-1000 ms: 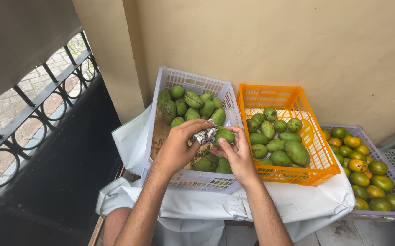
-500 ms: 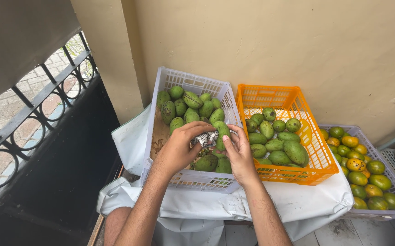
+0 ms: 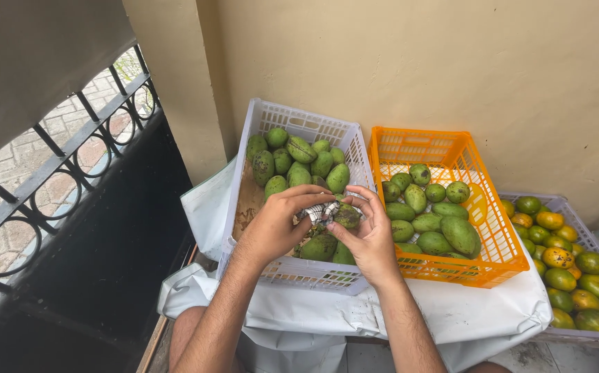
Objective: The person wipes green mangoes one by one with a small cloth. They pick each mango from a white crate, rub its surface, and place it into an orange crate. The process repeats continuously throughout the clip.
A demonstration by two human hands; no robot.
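Observation:
Over the white plastic crate [image 3: 298, 274], my left hand [image 3: 275, 226] grips a checked black-and-white cloth [image 3: 319, 211] and presses it against a green mango [image 3: 347, 217]. My right hand [image 3: 367, 236] holds that mango from the right side, fingers curled around it. Below the hands, several more green mangoes [image 3: 298, 162] lie in the white crate, most at its far end. Part of the held mango is hidden by the cloth and my fingers.
An orange crate [image 3: 500, 251] with green mangoes stands right of the white one. A third pale crate [image 3: 572, 213] at far right holds yellow-green fruit. White sheeting [image 3: 465, 314] lies under the crates. A beige wall is behind, a black metal grille [image 3: 58, 179] at left.
Both hands stay over the white crate; the cloth has shifted slightly across the mango, and the hands have closed in a little around it.

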